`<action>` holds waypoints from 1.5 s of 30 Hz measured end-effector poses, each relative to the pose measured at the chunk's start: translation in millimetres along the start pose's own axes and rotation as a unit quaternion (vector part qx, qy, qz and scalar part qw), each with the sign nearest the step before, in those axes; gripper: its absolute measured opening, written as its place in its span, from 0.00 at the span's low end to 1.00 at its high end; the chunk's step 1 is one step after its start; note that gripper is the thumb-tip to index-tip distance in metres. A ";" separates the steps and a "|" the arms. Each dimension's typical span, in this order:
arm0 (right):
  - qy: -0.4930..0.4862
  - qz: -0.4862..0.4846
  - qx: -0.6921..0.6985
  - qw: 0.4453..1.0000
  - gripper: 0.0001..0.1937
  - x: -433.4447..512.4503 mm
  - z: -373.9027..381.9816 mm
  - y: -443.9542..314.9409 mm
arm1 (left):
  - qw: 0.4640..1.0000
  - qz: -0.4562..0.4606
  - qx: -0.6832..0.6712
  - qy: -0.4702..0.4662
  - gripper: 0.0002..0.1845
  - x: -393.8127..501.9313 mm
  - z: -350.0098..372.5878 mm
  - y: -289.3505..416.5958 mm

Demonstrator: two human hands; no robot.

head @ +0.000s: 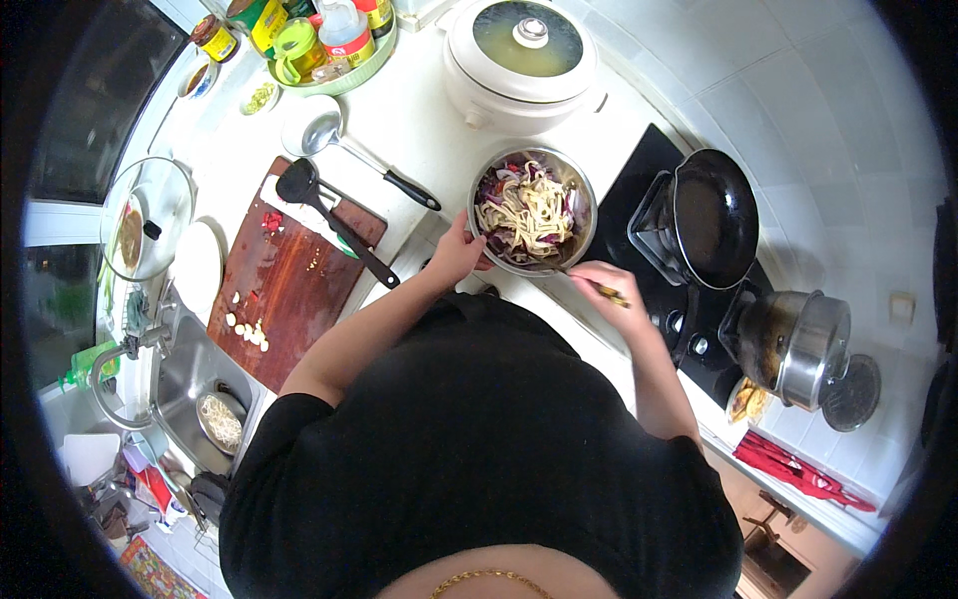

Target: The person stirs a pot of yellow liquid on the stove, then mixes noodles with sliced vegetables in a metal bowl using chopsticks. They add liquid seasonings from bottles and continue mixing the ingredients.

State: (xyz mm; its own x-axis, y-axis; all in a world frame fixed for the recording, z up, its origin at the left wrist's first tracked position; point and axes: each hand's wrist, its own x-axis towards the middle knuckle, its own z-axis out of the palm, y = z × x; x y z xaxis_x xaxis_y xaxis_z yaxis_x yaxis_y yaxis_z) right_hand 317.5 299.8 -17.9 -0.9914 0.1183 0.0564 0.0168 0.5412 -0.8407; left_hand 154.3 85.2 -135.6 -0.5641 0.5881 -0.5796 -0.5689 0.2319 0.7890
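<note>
A stainless steel mixing bowl (588, 224) holds pale strips (535, 210), possibly tofu skin, over shredded purple vegetable with bits of red. My left hand (462, 251) grips the bowl's rim at its lower left. In my right hand (610, 292) is a thin utensil with a patterned handle (612, 294); its far end reaches into the bowl at the near rim, and I cannot tell whether it is chopsticks or a fork. Left of the bowl, a ladle (374, 161) with a black handle lies on the white counter, beside a black spatula (337, 224) resting across a wooden cutting board (299, 299).
Garlic cloves (251, 333) lie on the board. A white electric pot (516, 90) stands behind the bowl. To the right, a black wok (715, 217) and a steel pot (786, 348) sit on the gas stove (636, 202). The sink (187, 374) is at the left.
</note>
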 end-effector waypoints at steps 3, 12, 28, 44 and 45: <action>0.012 -0.078 -0.086 0.993 0.06 11.2 26.5 24.3 | 1.000 -0.008 -0.006 0.003 0.35 -0.9 -0.9 0.2; 0.119 0.078 0.027 0.990 0.06 -7.5 -13.0 -15.6 | 1.000 0.024 -0.014 -0.006 0.36 0.4 -0.7 -2.8; 0.150 -0.022 0.001 0.988 0.02 -2.1 52.9 -15.4 | 0.999 0.016 0.025 0.019 0.32 -5.3 5.4 6.7; 0.175 0.006 -0.019 0.984 0.03 63.8 88.9 -16.6 | 0.998 0.032 -0.029 0.043 0.35 -4.9 5.7 -3.6; 0.207 0.000 -0.039 0.977 0.03 63.6 87.9 -12.3 | 0.998 0.031 -0.034 0.042 0.35 -4.4 6.0 -4.7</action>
State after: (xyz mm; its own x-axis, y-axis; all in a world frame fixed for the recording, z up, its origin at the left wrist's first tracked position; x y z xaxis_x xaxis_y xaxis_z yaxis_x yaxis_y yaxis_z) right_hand 242.8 227.5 -51.2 -0.8537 0.4365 0.2838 0.0422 0.6013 -0.7979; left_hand 163.0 86.2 -135.6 -0.6465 0.5319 -0.5469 -0.5686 0.1419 0.8103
